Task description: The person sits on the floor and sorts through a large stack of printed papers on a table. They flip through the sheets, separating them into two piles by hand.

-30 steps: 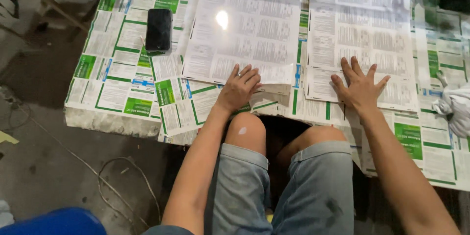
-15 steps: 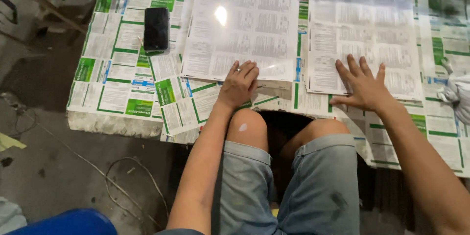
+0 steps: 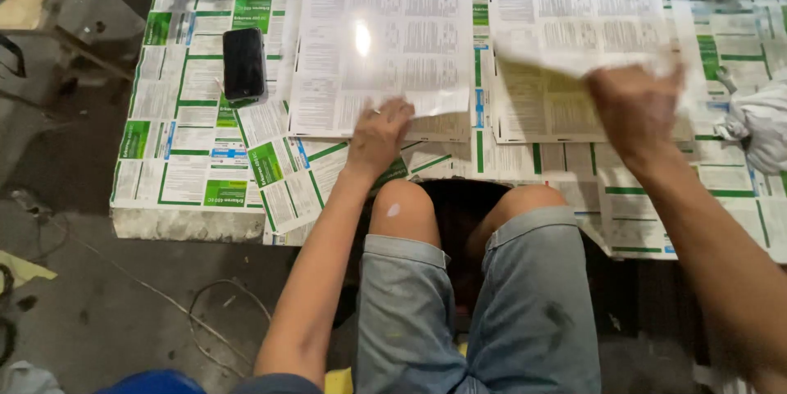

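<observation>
Two stacks of white printed sheets lie side by side on a table covered with green-and-white printed paper (image 3: 188, 181). My left hand (image 3: 379, 136) curls its fingers on the lower right corner of the left sheet (image 3: 381, 41), and that corner is lifted a little. My right hand (image 3: 635, 107) is raised and grips the near edge of the top right sheet (image 3: 574, 50), which bends up off its stack and is blurred by motion. My knees in grey shorts sit under the table's front edge.
A black phone (image 3: 244, 63) lies on the table to the left of the sheets. A crumpled white cloth (image 3: 758, 123) sits at the right edge. A thin cable (image 3: 205, 312) runs over the concrete floor on the left. Dark objects stand beyond the table's far left corner.
Both hands lay flat on the sheets' near edges before. Now my right hand has risen with the top right sheet, and my left hand has curled onto the left sheet's corner.
</observation>
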